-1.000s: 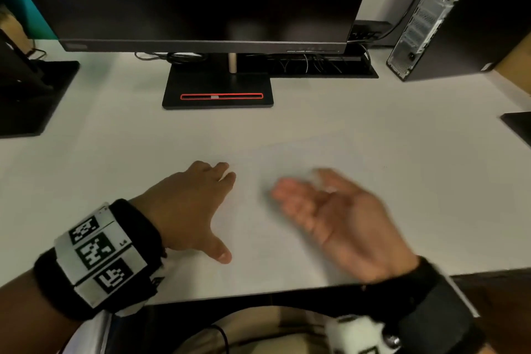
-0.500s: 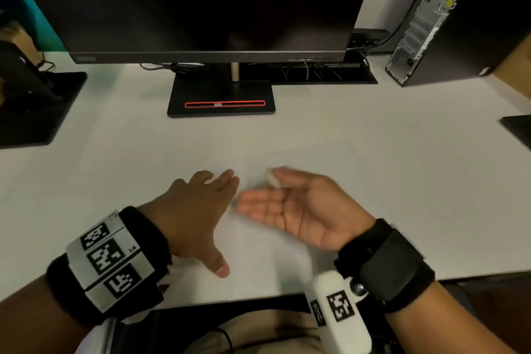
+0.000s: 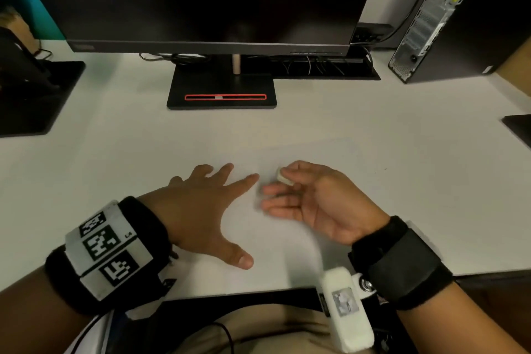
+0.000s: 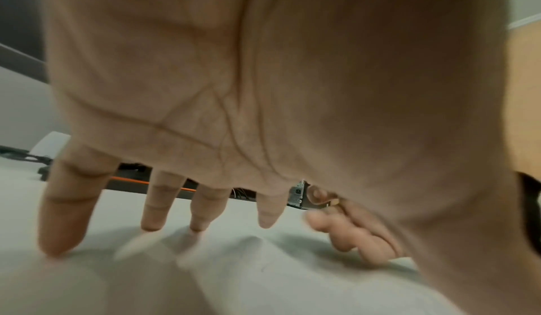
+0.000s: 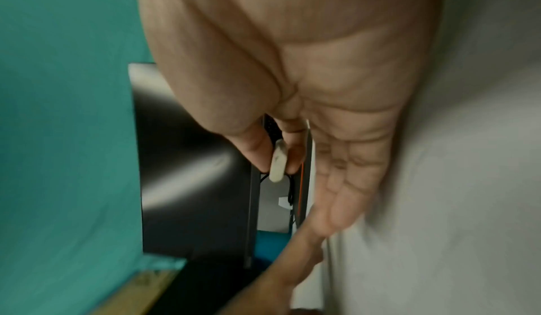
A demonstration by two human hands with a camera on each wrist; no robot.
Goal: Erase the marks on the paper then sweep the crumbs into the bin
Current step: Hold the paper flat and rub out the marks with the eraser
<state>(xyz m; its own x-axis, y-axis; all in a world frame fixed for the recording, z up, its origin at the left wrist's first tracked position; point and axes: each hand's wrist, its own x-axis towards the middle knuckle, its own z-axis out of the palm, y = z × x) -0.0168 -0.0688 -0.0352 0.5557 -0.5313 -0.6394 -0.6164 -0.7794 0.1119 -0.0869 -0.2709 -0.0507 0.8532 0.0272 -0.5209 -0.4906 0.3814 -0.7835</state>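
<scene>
A white sheet of paper [image 3: 321, 158] lies on the white desk [image 3: 115, 152] in front of me. My left hand [image 3: 212, 207] lies flat on the paper's left part, palm down and fingers spread; the left wrist view shows its fingertips [image 4: 61, 239] on the sheet [image 4: 263, 278]. My right hand [image 3: 313, 198] stands on its edge just right of the left fingertips, palm facing left. Its thumb and forefinger pinch a small white eraser [image 3: 284, 177], also seen in the right wrist view [image 5: 277, 162]. The other right fingers [image 5: 345, 199] are stretched out. I can make out no marks on the paper.
A dark monitor [image 3: 218, 0] on a black base [image 3: 221, 92] stands at the back. A computer tower [image 3: 448, 14] is at the back right and another black stand [image 3: 31, 95] at the left. A dark object [image 3: 520, 129] sits at the right edge. The desk's front edge runs under my wrists.
My right hand has swept left across the paper to just short of the left fingertips, and the pinched eraser now shows. My left hand has stayed flat, its fingers spread wider.
</scene>
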